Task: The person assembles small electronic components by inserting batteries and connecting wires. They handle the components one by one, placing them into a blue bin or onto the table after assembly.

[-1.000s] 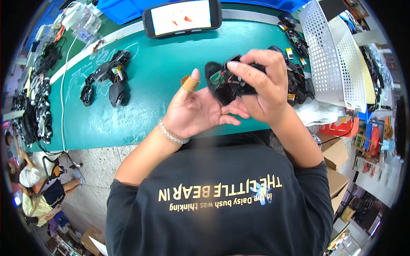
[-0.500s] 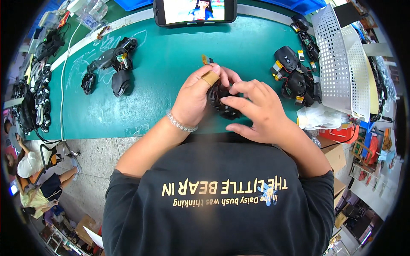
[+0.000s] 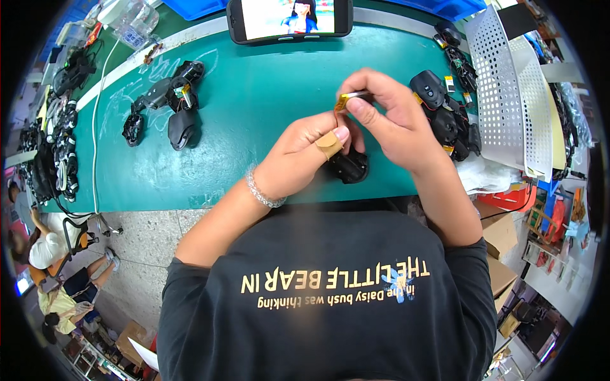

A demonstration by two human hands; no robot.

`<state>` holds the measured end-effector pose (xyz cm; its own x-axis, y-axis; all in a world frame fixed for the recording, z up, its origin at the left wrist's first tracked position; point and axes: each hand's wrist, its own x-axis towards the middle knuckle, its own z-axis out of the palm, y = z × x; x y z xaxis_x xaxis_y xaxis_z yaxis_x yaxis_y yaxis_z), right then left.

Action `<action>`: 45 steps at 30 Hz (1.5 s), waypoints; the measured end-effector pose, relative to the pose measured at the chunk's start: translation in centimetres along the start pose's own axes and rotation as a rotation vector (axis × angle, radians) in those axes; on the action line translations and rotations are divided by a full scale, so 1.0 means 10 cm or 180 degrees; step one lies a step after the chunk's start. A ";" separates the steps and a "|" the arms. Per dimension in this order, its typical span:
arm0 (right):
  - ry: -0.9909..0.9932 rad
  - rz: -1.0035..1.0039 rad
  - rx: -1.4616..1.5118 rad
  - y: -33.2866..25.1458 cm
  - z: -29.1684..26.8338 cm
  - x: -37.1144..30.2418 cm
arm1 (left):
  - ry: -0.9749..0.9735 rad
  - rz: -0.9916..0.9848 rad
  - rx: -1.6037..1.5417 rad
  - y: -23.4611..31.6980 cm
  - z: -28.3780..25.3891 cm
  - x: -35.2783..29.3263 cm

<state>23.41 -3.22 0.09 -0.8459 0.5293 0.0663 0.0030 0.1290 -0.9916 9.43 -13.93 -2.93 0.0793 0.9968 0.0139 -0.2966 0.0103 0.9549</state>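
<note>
My left hand (image 3: 298, 155), with a tan wrap on the thumb, is closed around a black plastic housing (image 3: 351, 170) near the front edge of the table. The fingers and thumb cover much of the housing. Just above it, my right hand (image 3: 395, 120) pinches a small flat battery (image 3: 344, 100) with a yellow end between thumb and fingers. A thin reddish lead seems to run from the battery down toward my left hand.
Black housings with wires (image 3: 181, 127) lie on the green table (image 3: 254, 82) to the left. More housings with batteries (image 3: 429, 89) are heaped at the right, beside a white perforated basket (image 3: 508, 95). A phone (image 3: 290, 19) stands at the back. Bundled cables (image 3: 63, 146) lie far left.
My right hand has moved up and away from the housing and now pinches the battery. My left hand has shifted slightly lower and rightward, its thumb now lower over the housing.
</note>
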 end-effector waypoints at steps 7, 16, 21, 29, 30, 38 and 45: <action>-0.0398 -0.0308 -0.2102 -0.38 -0.18 -0.03 | 0.0567 0.0130 -0.0099 0.11 0.12 0.11; 0.0300 -0.1038 -0.2396 -0.68 -0.94 -0.21 | 0.0248 0.0313 0.0212 0.05 0.12 0.24; 0.1735 -0.0395 -0.3433 -0.82 -3.06 -0.35 | 0.0433 0.0320 -0.0808 -0.03 0.10 0.41; 0.0332 0.1076 -0.4184 0.37 -3.71 -0.58 | 0.0536 0.0048 -0.1690 -0.22 -0.14 0.47; 0.0418 0.1035 -0.4226 0.46 -3.68 -0.57 | 0.0652 -0.0021 -0.1703 -0.22 -0.14 0.45; 0.0821 0.0351 -0.3711 0.72 -3.67 -0.59 | 0.0657 -0.0279 -0.1938 -0.23 -0.16 0.46; 0.0865 0.0709 -0.4472 0.76 -3.76 -0.56 | 0.0183 -0.0246 -0.2120 -0.26 -0.24 0.46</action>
<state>48.21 26.32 -3.63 -0.6330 0.7669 0.1051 0.7647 0.6407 -0.0688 8.32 -9.14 -6.07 0.0786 0.9936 -0.0806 -0.8173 0.1105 0.5655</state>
